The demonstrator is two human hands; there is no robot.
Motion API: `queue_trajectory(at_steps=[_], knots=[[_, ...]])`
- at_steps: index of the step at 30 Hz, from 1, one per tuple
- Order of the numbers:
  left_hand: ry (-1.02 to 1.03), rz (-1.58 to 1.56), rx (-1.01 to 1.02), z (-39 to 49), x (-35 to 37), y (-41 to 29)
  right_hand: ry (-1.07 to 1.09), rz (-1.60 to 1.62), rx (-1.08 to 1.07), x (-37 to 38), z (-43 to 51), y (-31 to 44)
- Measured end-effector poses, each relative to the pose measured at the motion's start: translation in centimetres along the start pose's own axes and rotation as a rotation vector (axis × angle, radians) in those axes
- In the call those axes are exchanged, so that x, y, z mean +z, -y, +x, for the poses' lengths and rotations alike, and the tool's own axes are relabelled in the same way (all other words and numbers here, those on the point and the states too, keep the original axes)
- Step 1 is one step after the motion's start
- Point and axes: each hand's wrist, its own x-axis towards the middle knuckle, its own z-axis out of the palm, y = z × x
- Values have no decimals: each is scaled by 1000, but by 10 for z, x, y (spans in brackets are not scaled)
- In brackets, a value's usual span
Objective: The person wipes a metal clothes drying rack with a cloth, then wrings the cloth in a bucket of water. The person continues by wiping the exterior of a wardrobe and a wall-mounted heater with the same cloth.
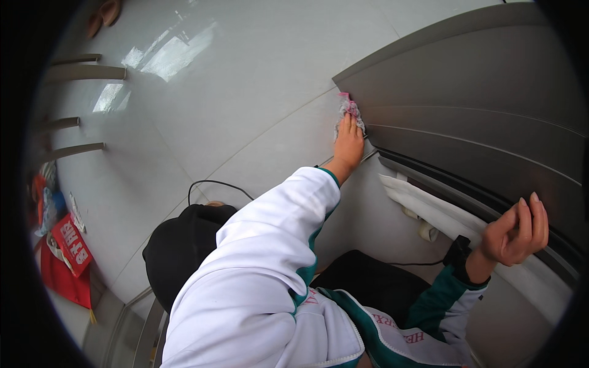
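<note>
My left hand presses a crumpled pink-and-grey cloth against the floor, at the lower corner of a large dark grey panel. The back of the hand faces up, with the fingers over the cloth. My right hand is raised beside the panel's lower right part, fingers loosely curled and apart, with nothing in it. A black band is around that wrist. Whether this hand touches the panel cannot be told. Beneath the panel's dark edge lies a long white padded strip.
Pale glossy floor tiles lie ahead. Furniture legs and brown shoes are at the left. A red bag with printing stands among wrapped items. A black cable runs by my knee; a pale roll lies under the strip.
</note>
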Motion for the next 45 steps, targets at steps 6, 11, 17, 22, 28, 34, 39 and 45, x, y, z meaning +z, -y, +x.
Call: queue_trajectory(at_steps=[6, 11, 17, 22, 28, 34, 39, 45], knots=[[103, -98, 341, -15, 1, 32, -41, 44, 42, 2, 5, -4], [104, -153, 509, 11, -9, 78, -62, -69, 43, 3, 5, -9], [-76, -97, 198, 61, -38, 134, -34, -76, -32, 2, 6, -12], [-71, -207, -39, 50, -30, 87, -37, -105, -15, 1, 10, -10], [95, -672, -285, 2, -13, -25, -19, -129, -39, 0, 12, -7], [87, -1228, -567, -8, -53, -79, -18, -103, -47, 1, 9, -7], [-224, -1142, -32, -12, -103, -124, 4, -67, -63, 1, 13, -8], [-80, -1491, -431, 20, -44, -69, 7, -103, -9, 1, 19, 1]])
